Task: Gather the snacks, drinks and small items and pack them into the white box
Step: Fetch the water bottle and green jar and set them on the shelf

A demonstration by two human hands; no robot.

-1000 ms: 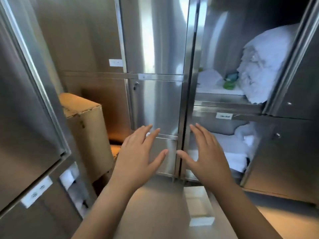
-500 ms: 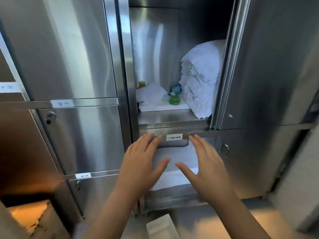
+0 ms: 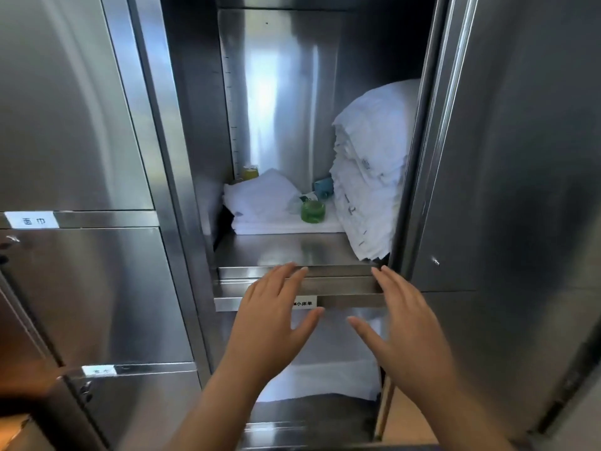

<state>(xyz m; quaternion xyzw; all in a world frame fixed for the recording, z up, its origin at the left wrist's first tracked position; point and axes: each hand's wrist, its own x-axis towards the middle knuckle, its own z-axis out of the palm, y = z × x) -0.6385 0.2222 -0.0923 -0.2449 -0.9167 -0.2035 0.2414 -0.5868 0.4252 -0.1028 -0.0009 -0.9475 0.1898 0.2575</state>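
Our left hand (image 3: 270,323) and right hand (image 3: 406,327) are both released, fingers straight and spread, holding nothing; their fingertips reach just to the front edge of the shelf (image 3: 292,252). The small items sit beyond and above them, toward the shelf's back edge. A green tub (image 3: 313,211) stands upright on the folded white towels (image 3: 260,203). A clear bottle (image 3: 300,200) lies on its side just behind the tub; its long axis seems to run across the shelf, though the tub hides part of it. A teal container (image 3: 324,187) stands further back against the stack of white linen (image 3: 370,177) at the shelf's right edge; a yellow bottle (image 3: 250,173) stands in the back left corner, half hidden by the towels. The tub lies almost straight ahead of our left fingertips, so we judge the left hand the nearer; the right would have to cross inward beside the linen. The tub looks squat, translucent and lidded; we expect an easy one-hand grip. The white box is not in view.
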